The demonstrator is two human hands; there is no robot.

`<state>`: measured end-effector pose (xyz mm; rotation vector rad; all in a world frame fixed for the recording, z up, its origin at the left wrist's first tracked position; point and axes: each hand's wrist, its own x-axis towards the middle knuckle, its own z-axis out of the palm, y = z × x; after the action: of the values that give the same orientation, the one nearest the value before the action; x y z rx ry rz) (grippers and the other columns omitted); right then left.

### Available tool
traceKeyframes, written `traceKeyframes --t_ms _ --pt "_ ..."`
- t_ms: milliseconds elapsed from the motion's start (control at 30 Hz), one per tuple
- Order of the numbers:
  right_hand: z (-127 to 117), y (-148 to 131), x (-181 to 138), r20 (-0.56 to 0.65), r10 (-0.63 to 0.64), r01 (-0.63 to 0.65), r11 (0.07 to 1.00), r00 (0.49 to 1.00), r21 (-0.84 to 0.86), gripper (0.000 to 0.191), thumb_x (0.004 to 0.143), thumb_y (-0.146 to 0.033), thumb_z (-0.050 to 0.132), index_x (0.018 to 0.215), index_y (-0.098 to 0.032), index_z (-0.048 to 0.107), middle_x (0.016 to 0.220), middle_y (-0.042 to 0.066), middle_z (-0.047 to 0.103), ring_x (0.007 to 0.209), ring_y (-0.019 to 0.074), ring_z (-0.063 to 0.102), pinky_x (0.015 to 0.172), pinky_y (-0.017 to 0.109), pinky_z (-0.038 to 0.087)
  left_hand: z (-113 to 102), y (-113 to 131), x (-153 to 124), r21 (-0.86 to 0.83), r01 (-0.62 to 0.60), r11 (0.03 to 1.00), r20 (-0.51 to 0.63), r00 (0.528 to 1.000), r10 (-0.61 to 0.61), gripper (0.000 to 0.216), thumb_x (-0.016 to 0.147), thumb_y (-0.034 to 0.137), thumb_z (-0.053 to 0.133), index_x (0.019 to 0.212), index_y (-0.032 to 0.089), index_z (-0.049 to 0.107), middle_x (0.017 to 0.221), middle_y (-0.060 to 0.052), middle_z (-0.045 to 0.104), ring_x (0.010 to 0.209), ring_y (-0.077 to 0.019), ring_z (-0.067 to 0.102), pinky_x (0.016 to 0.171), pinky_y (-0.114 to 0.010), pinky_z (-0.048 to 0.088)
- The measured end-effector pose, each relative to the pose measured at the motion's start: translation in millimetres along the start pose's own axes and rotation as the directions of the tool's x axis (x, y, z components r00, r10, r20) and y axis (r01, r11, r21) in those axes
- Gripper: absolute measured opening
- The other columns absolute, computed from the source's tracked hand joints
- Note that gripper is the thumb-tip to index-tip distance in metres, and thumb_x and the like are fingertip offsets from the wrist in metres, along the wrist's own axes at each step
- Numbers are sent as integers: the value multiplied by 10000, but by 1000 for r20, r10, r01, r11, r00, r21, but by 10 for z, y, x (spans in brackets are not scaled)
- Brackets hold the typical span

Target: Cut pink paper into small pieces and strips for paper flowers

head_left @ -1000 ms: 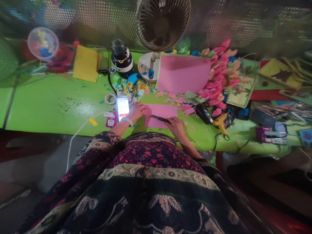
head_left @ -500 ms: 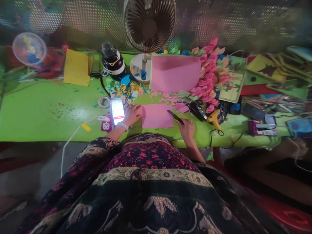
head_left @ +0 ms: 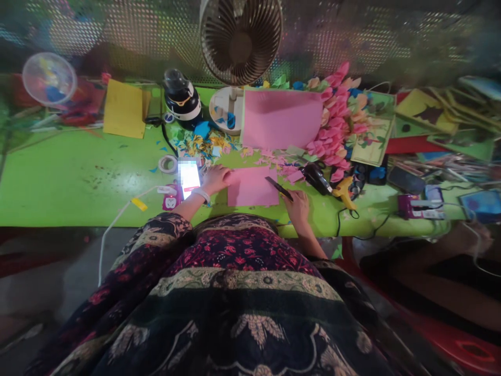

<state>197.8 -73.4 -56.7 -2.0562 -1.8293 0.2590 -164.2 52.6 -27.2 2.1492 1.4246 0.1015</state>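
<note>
A pink sheet of paper (head_left: 250, 190) lies flat on the green table in front of me. My left hand (head_left: 215, 179) rests at its left side, fingers stretched out, the fingertips at the paper's upper left edge. In my right hand (head_left: 298, 205) is a slim black utility knife (head_left: 278, 188), fingers closed round its handle. Its tip points up and left over the right part of the sheet. Beside my left wrist a phone (head_left: 189, 180) lies with its screen lit.
Paper scraps (head_left: 207, 146) lie behind the sheet, with a larger pink sheet (head_left: 282, 117) and pink paper petals (head_left: 338, 122). A fan (head_left: 240, 44) and a black bottle (head_left: 182, 99) stand at the back. A yellow-handled glue gun (head_left: 344, 192) lies right; tape (head_left: 168, 164) lies left.
My left hand has shifted slightly to the right and up along the paper's edge. My right hand and the utility knife have moved a little to the left.
</note>
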Motion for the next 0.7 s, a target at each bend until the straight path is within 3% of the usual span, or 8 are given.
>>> traceKeyframes --t_ms 100,233,333,433,533,700 --pt "-10 -14 -7 6 -9 9 1000 1000 -2 332 986 -396 545 1123 -201 776 1035 145 705 971 299 582 894 446 486 3 55 9 -74 5 997 -27 1000 -7 463 770 318 803 1217 218 737 1237 -125 688 1249 -371 593 1094 -498 481" --pt "-22 20 -36 -49 13 -12 1000 999 23 310 973 -382 566 1120 -206 776 1032 143 710 981 301 593 904 457 497 59 88 -58 -338 79 938 -10 996 -87 322 903 389 697 1140 174 738 1241 -148 724 1182 -326 674 1050 -463 527" --pt "-17 85 -48 -140 86 -76 994 986 79 338 974 -409 558 1124 -194 770 1024 143 714 985 298 603 898 455 515 101 93 -102 -508 137 850 -12 986 -166 425 893 485 715 1151 148 715 1189 -155 753 1108 -296 717 970 -418 564" --pt "8 128 -29 -186 156 -134 983 970 128 351 955 -416 583 1119 -170 770 1019 150 715 993 298 612 905 457 520 103 114 -120 -697 174 695 17 974 -227 535 776 583 800 1051 132 712 1056 -131 769 1013 -274 724 886 -376 574" --pt "44 115 17 -177 183 -156 975 967 158 354 938 -404 611 1123 -149 771 1025 160 708 1017 306 608 930 465 512 69 150 -128 -760 165 628 29 975 -221 531 720 594 831 971 143 705 925 -85 757 920 -243 704 814 -339 564" --pt "52 33 71 -70 136 -131 989 988 73 320 945 -377 619 1152 -182 768 1055 143 697 1013 300 590 938 460 496 12 193 -120 -764 151 628 11 975 -220 423 713 517 852 880 166 685 808 -22 687 796 -189 644 773 -306 517"
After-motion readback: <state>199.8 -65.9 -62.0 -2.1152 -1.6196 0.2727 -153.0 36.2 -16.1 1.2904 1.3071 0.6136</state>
